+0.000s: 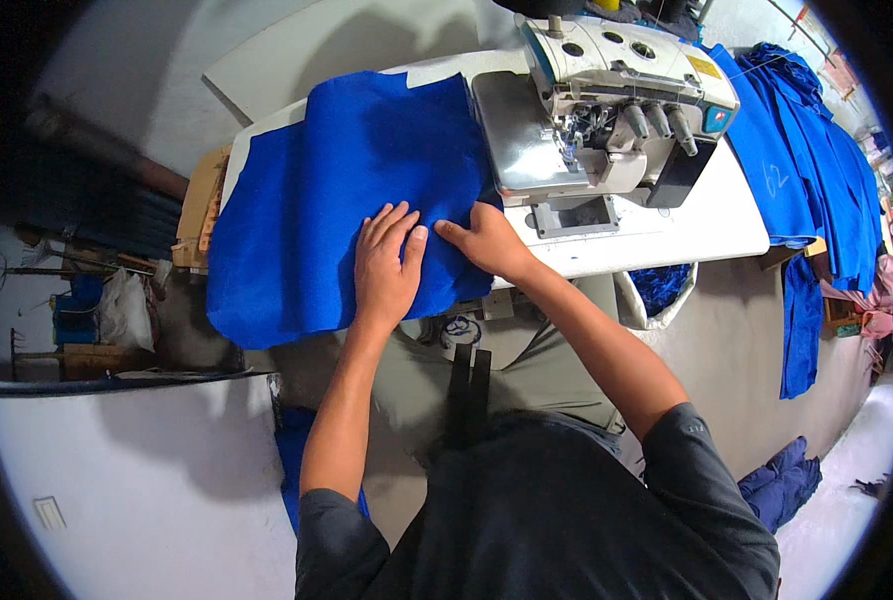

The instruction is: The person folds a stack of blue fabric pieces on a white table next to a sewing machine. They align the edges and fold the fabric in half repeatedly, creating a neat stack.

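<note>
Blue fabric (334, 165) lies in overlapping layers on the white sewing table, its lower left part draping over the front edge. My left hand (390, 259) rests palm down on the cloth, fingers extended and thumb a little apart. At the cloth's right edge is my right hand (491, 240), its thumb on top and its other fingers hidden under the edge. Just beyond it stands an overlock sewing machine (634, 97) with a shiny metal work plate (525, 135). The fabric's right edge runs beside this plate, apart from the needle area.
More blue fabric (784, 150) with a chalk mark hangs at the right. A white bag (686, 296) of blue scraps is below the white tabletop (724, 225). A cardboard box (195, 217) stands at the left, and a white partition (138, 465) at lower left.
</note>
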A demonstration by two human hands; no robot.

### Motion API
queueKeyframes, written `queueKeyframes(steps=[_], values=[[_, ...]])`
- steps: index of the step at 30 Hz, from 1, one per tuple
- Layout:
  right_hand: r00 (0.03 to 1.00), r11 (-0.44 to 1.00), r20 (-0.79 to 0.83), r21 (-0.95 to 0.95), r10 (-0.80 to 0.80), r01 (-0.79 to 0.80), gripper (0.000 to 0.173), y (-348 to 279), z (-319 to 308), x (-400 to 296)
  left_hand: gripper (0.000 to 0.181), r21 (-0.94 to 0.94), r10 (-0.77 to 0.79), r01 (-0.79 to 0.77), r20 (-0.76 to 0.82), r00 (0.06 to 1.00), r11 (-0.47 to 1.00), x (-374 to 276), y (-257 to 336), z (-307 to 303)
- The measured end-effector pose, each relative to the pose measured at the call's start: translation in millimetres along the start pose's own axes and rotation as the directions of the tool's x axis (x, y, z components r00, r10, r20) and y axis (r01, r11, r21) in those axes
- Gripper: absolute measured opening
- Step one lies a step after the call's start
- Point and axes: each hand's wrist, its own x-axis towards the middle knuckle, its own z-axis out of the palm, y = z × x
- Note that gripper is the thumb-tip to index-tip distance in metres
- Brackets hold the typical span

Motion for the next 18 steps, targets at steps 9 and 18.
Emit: queueKeyframes(steps=[9, 18], values=[[0.987, 0.99, -0.159, -0.138, -0.022, 0.0, 0.06, 0.4, 17.0, 0.1, 0.027, 0.002, 0.017, -0.017, -0.037, 0.999, 1.0, -0.2, -1.4, 5.0], [0.981, 1.0, -0.192, -0.024, -0.007, 0.002, 0.06, 4.2, 15.4, -3.7, 0.014, -0.127, -0.083, 0.069, -0.104, 0.991, 0.989, 4.0, -1.8, 9.6]])
